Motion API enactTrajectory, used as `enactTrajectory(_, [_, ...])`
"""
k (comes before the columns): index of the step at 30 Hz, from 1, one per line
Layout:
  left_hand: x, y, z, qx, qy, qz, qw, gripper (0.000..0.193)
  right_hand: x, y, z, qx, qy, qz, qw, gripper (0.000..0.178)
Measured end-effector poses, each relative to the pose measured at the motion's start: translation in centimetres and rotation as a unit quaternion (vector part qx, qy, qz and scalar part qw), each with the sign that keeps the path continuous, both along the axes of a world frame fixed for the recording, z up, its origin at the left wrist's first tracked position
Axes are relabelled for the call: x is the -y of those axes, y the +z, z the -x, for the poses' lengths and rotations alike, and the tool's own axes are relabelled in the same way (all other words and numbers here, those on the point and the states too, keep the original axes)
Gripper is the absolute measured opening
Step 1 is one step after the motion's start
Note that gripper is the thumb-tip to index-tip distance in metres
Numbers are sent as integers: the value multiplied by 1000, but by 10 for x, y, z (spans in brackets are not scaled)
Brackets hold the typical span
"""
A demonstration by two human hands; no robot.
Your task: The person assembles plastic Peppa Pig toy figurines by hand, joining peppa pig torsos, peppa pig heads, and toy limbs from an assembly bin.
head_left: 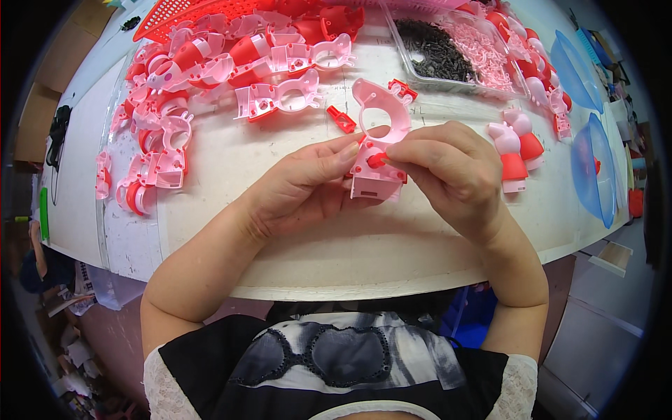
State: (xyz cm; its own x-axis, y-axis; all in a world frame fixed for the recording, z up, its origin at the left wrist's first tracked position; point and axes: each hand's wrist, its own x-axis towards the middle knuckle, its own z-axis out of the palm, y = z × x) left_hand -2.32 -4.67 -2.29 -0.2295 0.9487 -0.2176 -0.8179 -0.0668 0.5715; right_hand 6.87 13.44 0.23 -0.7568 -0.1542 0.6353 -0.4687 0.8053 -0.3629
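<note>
Near the middle of the table, my left hand [297, 183] grips a pink plastic toy shell half [397, 117] by its left side, thumb on top. The shell has a large round opening in its upper part, and its hollow inside faces up. My right hand [458, 171] is closed in a pinch at the shell's lower half, on a small red plastic part [376, 160] that touches the inside. Just beyond the left hand lies a loose red plastic piece [341, 120]. Another red piece [404, 89] lies behind the shell, partly hidden.
Many pink and red shell halves [168, 150] are heaped at the left and back, before a red basket [189, 17]. A clear tray [476, 89] holds small black and pink pieces. Closed rabbit-shaped figures [514, 168] stand right, near blue bowls [593, 171].
</note>
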Motion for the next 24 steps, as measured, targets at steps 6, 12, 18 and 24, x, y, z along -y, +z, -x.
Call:
enactTrajectory(6, [0, -4, -2, -19, -31, 29, 999, 67, 0, 5, -1, -14, 26, -23, 999, 20])
enactTrajectory(12, [0, -9, -1, -36, -13, 25, 999, 56, 5, 8, -3, 1, 21, -20, 1000, 16])
enactTrajectory(18, [0, -7, -2, -23, 5, -22, 999, 40, 9, 6, -2, -7, -2, -14, 1000, 15])
enactTrajectory(24, [3, -1, -4, -39, -1, -1, 999, 50, 7, -1, -1, -22, -14, 21, 999, 14])
